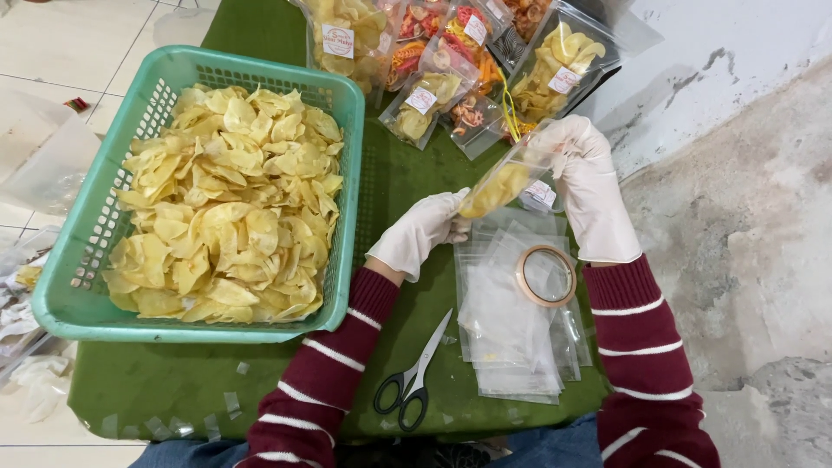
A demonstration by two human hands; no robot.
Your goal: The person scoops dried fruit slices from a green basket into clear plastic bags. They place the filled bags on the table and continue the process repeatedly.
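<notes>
Both gloved hands grasp one small clear bag of chips above the green counter — the left hand pinches its lower end, the right hand grips its upper end. Beneath lies a stack of empty clear bags with a tape roll on top. Scissors lie near the left sleeve — a teal basket of yellow chips sits to the left, filled packets beyond.

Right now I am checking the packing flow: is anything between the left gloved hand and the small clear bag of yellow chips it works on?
Nothing visible: the left gloved hand already touches the small clear bag of yellow chips, and the right gloved hand grips its top.
</notes>
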